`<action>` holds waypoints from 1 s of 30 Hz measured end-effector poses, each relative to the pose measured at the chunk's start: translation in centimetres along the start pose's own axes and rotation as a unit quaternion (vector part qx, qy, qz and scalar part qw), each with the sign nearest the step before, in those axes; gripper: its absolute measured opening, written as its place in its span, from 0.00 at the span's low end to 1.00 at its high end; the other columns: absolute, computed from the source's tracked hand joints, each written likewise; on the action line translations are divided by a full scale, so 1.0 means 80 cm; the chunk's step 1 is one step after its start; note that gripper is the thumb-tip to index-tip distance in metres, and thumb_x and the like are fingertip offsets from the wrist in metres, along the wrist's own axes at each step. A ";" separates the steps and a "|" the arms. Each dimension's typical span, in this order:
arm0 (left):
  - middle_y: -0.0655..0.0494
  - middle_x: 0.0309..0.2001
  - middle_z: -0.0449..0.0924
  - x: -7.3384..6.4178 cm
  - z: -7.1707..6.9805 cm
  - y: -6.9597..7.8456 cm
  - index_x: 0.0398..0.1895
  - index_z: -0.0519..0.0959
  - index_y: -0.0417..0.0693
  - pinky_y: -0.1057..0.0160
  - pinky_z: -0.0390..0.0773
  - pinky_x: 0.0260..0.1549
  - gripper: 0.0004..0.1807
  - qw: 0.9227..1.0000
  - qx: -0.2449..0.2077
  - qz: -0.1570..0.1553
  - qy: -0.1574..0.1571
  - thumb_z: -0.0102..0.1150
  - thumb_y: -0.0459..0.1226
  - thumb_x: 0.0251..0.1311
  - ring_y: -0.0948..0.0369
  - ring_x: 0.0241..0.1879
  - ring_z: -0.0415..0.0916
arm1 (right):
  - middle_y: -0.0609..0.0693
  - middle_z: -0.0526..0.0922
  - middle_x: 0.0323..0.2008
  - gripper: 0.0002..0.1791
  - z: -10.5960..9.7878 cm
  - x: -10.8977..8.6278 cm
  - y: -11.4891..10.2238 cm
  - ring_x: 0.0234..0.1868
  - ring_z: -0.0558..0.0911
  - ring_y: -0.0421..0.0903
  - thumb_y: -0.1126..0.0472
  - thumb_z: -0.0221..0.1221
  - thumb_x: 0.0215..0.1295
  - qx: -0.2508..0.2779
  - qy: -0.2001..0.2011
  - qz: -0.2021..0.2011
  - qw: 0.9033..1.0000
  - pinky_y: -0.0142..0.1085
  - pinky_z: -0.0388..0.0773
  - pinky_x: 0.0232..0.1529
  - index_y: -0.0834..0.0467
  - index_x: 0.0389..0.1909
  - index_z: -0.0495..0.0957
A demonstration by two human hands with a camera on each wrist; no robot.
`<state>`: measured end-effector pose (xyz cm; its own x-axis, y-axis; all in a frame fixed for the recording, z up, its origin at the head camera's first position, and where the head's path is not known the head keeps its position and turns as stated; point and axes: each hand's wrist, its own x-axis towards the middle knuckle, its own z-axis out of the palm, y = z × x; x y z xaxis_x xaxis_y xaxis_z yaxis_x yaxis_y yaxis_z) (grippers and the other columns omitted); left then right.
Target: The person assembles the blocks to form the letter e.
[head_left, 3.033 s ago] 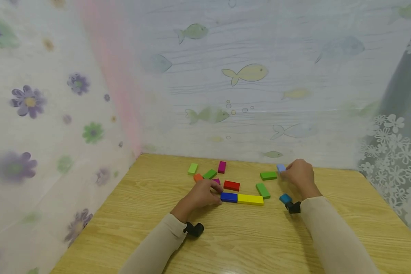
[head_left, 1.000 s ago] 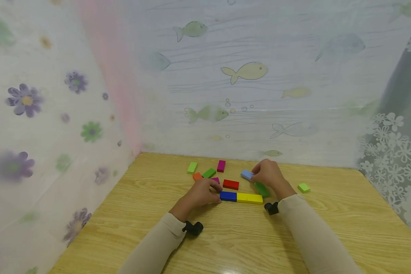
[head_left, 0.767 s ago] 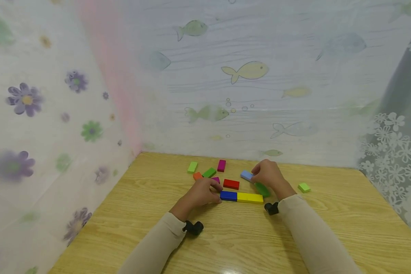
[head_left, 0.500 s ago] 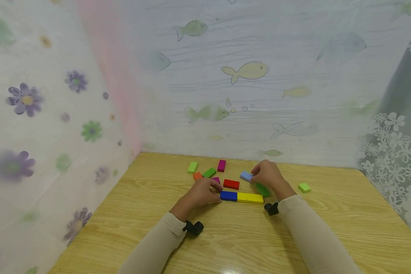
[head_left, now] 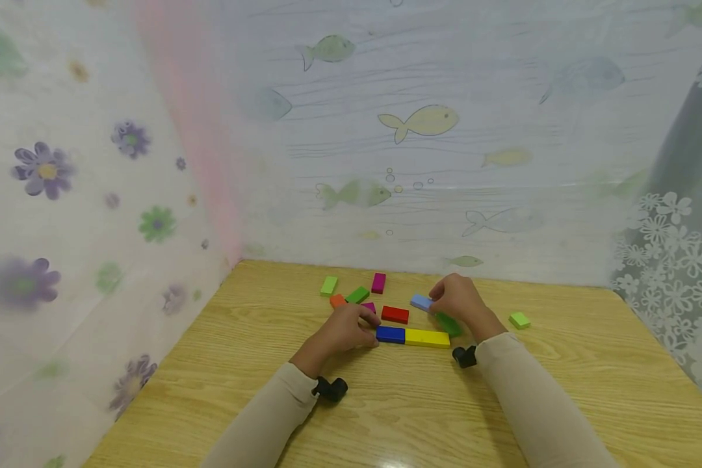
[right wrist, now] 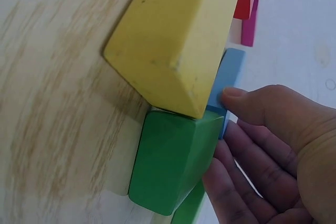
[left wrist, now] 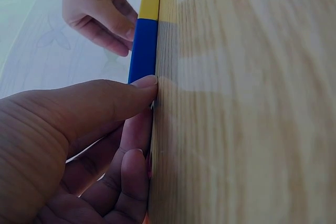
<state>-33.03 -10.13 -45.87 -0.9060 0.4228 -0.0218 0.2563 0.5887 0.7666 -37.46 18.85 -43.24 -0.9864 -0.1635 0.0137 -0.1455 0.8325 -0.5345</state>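
In the head view, my left hand (head_left: 344, 330) pinches the left end of a dark blue block (head_left: 390, 335). That block lies end to end with a yellow block (head_left: 427, 338), forming a straight bar. My right hand (head_left: 461, 301) holds a light blue block (head_left: 421, 301) behind the bar; in the right wrist view its thumb presses the light blue block (right wrist: 229, 74) with fingers on the far side. A green block (right wrist: 170, 156) sits at the yellow block's (right wrist: 168, 40) end, partly hidden by the hand in the head view.
A red block (head_left: 395, 314) lies just behind the bar. Behind the left hand are magenta (head_left: 378, 283), green (head_left: 357, 295), lime (head_left: 329, 286) and orange (head_left: 338, 301) blocks. Another lime block (head_left: 519, 320) is to the right. A patterned curtain (head_left: 421, 162) stands at the table's back edge.
Since three seconds ago, my right hand has moved left with the light blue block, uncovering the lime block at right. Over the last second both hands have stayed nearly still.
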 end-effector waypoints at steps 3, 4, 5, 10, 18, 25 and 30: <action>0.57 0.49 0.86 0.000 0.000 0.000 0.47 0.88 0.53 0.61 0.84 0.42 0.18 1.000 -0.001 0.000 -0.001 0.80 0.36 0.52 0.64 0.40 0.84 | 0.52 0.90 0.42 0.19 0.000 0.001 0.000 0.44 0.86 0.50 0.60 0.76 0.54 0.000 -0.001 -0.001 1.000 0.47 0.84 0.51 0.61 0.46 0.89; 0.58 0.49 0.86 0.000 0.000 -0.001 0.47 0.88 0.53 0.62 0.84 0.42 0.18 1.000 0.000 0.000 -0.002 0.80 0.36 0.52 0.64 0.41 0.84 | 0.52 0.90 0.42 0.19 0.000 0.001 0.001 0.44 0.86 0.50 0.60 0.76 0.54 0.000 -0.001 -0.001 1.000 0.47 0.84 0.51 0.61 0.46 0.89; 0.57 0.49 0.86 0.000 0.000 -0.001 0.47 0.88 0.53 0.62 0.84 0.42 0.18 1.000 -0.001 0.000 -0.002 0.80 0.36 0.52 0.64 0.40 0.84 | 0.52 0.90 0.42 0.19 0.000 0.001 0.001 0.44 0.86 0.50 0.60 0.76 0.53 0.000 -0.002 0.000 1.000 0.47 0.84 0.51 0.61 0.46 0.89; 0.57 0.49 0.86 0.001 0.000 -0.002 0.47 0.88 0.53 0.62 0.84 0.41 0.18 1.000 0.002 0.000 -0.001 0.81 0.36 0.51 0.65 0.40 0.84 | 0.53 0.90 0.43 0.19 -0.002 0.002 0.000 0.44 0.86 0.50 0.60 0.76 0.54 -0.003 -0.006 0.000 1.000 0.48 0.84 0.52 0.62 0.47 0.89; 0.58 0.49 0.86 0.002 0.000 -0.002 0.47 0.88 0.54 0.63 0.84 0.41 0.18 1.000 0.006 0.002 -0.003 0.81 0.36 0.52 0.65 0.40 0.84 | 0.54 0.90 0.43 0.19 -0.001 0.000 0.000 0.44 0.86 0.51 0.61 0.76 0.53 -0.003 -0.012 0.008 1.000 0.48 0.84 0.53 0.62 0.46 0.88; 0.58 0.49 0.86 0.001 0.000 -0.002 0.47 0.88 0.54 0.63 0.83 0.39 0.18 1.000 0.003 -0.003 -0.005 0.80 0.36 0.52 0.65 0.41 0.84 | 0.54 0.90 0.42 0.19 -0.001 0.001 0.001 0.44 0.86 0.51 0.61 0.76 0.53 -0.007 -0.009 0.004 1.000 0.48 0.84 0.53 0.62 0.46 0.88; 0.58 0.50 0.86 0.000 0.000 -0.001 0.47 0.88 0.54 0.62 0.84 0.39 0.18 1.000 -0.001 -0.005 -0.004 0.80 0.36 0.52 0.64 0.41 0.84 | 0.54 0.90 0.42 0.19 -0.001 0.002 0.002 0.44 0.86 0.51 0.61 0.76 0.53 -0.006 -0.010 0.004 1.000 0.48 0.84 0.53 0.62 0.46 0.88</action>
<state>-33.04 -10.17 -45.92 -0.9055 0.4229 -0.0344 0.2468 0.5909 0.7681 -37.65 18.99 -43.25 -0.9860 -0.1668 -0.0068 -0.1385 0.8402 -0.5243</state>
